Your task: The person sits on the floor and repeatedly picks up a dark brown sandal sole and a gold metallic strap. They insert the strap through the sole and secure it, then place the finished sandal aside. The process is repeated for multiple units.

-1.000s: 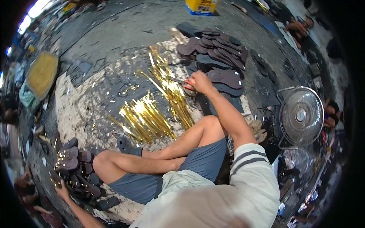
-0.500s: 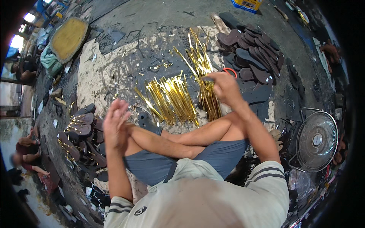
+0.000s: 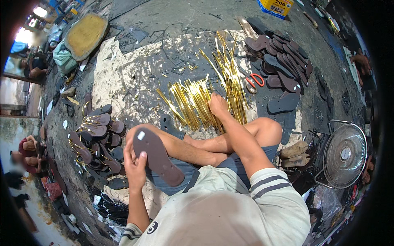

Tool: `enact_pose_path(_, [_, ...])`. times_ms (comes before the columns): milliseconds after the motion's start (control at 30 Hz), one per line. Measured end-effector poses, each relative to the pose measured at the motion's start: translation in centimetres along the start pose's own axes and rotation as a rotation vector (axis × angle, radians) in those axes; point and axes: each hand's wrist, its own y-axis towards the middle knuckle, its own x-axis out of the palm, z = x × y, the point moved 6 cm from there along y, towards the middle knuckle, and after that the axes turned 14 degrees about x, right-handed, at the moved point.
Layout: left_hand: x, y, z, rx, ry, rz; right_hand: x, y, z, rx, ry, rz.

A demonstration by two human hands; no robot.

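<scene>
My left hand [image 3: 135,166] grips a brown sandal sole [image 3: 158,153] by its edge, thumb on top, above my left thigh. A small white label shows near the sole's wide end. My right hand [image 3: 218,105] reaches down to the right side of a bundle of shiny gold strips [image 3: 191,102], fingers closed at the strips. Its fingertips are partly hidden, but they seem to pinch some of them. A second, longer bundle of gold strips [image 3: 233,88] lies just to the right of that hand.
Red-handled scissors [image 3: 255,82] lie right of the strips, before a pile of dark soles [image 3: 283,57]. Sandals with gold straps [image 3: 96,131] are heaped on the left. A metal fan [image 3: 344,153] stands at right, a yellow-topped block [image 3: 86,35] at far left. Other people sit along the left.
A brown sole now shows in my left hand, which was empty and raised. My right hand has moved down and left to the nearer gold bundle. The whole view has shifted slightly.
</scene>
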Motion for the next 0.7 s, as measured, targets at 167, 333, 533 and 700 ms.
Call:
enact_pose_path(167, [-1.0, -2.9, 1.3, 0.111, 0.487, -0.091, -2.5, -1.2, -0.2, 0.123, 0.224, -0.140])
enact_pose_path(333, [0.9, 1.5, 4.5, 0.375, 0.525, 0.027, -9.5, -5.3, -2.5, -0.083, 0.592, -0.064])
enact_pose_path(533, [10.5, 9.0, 4.2, 0.176, -0.248, -0.075, -16.1, -15.0, -8.8, -0.342, 0.807, -0.310])
enact_pose_path(700, [11.2, 11.4, 3.6, 0.203, -0.307, -0.098, -13.4, -11.2, -5.8, -0.254, 0.826, -0.308])
